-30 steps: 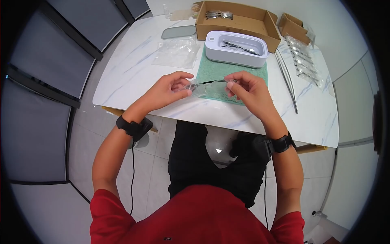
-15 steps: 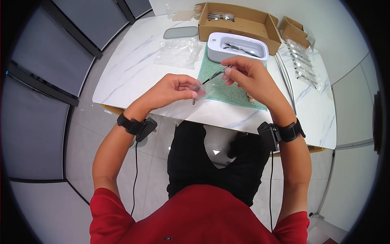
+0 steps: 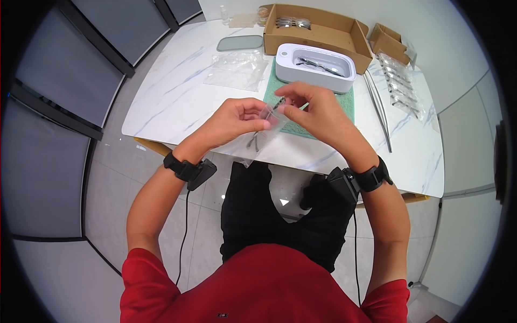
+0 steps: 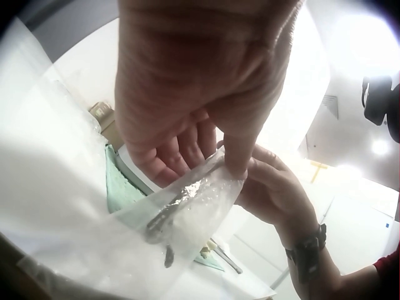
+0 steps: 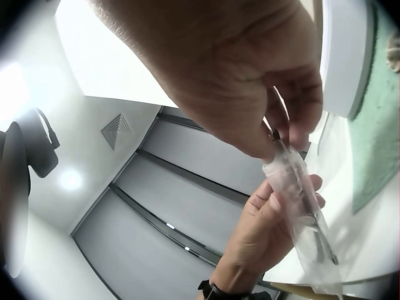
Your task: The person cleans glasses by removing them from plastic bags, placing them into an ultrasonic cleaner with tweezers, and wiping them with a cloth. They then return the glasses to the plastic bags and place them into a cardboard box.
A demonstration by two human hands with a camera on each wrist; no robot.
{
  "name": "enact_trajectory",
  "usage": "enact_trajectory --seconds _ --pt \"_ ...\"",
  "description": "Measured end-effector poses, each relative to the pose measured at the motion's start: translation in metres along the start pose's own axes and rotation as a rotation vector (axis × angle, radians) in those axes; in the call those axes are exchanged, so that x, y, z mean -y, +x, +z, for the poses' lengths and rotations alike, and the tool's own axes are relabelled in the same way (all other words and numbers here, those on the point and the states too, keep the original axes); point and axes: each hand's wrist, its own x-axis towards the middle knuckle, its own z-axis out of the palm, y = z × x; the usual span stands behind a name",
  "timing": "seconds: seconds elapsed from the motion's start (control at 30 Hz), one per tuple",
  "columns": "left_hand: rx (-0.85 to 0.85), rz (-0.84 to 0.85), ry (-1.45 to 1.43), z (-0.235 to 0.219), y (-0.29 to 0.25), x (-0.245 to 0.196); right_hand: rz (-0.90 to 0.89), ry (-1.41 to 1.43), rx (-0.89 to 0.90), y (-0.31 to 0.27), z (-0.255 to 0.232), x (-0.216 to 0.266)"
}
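Observation:
My left hand (image 3: pixel 237 119) pinches the open end of a clear plastic bag (image 5: pixel 297 194) between thumb and fingers. A pair of eyeglasses (image 4: pixel 164 219) lies mostly inside it, its folded temples pointing down toward the bag's far end. At the bag's mouth my right hand (image 3: pixel 315 110) holds the upper end of the glasses, which sticks out between thumb and fingers. Both hands are close together over the front of the green towel (image 3: pixel 301 128). Behind them a white ultrasonic cleaner (image 3: pixel 285 72) holds another pair of glasses (image 3: pixel 321 67) in its basin.
A cardboard box (image 3: pixel 344 46) with several glasses stands at the back. Flat plastic bags (image 3: pixel 237 70) and a grey oval tray (image 3: pixel 239 42) lie left. To the right are long metal tweezers (image 3: pixel 380 110), bagged glasses (image 3: pixel 401 86) and a smaller carton (image 3: pixel 389 43).
The glasses have gone from stretched between both hands to mostly inside the bag, temples downward. My right hand rose, then came down and left to meet the left hand at the bag's mouth.

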Motion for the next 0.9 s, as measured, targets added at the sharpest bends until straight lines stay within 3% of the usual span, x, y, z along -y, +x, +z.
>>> enact_trajectory --seconds 0.1,0.3,0.4,0.5,0.8,0.9 --pt "-0.056 0.031 -0.020 0.002 0.002 0.000 -0.010 0.085 -0.132 0.001 0.003 -0.007" --pt "-0.130 0.075 -0.056 0.004 0.008 0.002 -0.058 -0.023 -0.131 -0.005 0.001 0.000" --pt "-0.144 0.098 -0.083 0.007 0.009 0.002 -0.211 -0.157 -0.145 -0.008 0.006 -0.006" --pt "-0.149 0.124 -0.104 0.009 0.010 0.002 -0.240 -0.142 -0.164 -0.007 0.010 -0.010" --pt "-0.116 0.140 -0.137 0.013 0.012 -0.001 -0.025 0.133 -0.079 0.002 0.004 -0.012" --pt "-0.045 0.114 -0.141 0.012 0.009 0.005 0.042 0.284 -0.134 0.002 -0.004 -0.003"
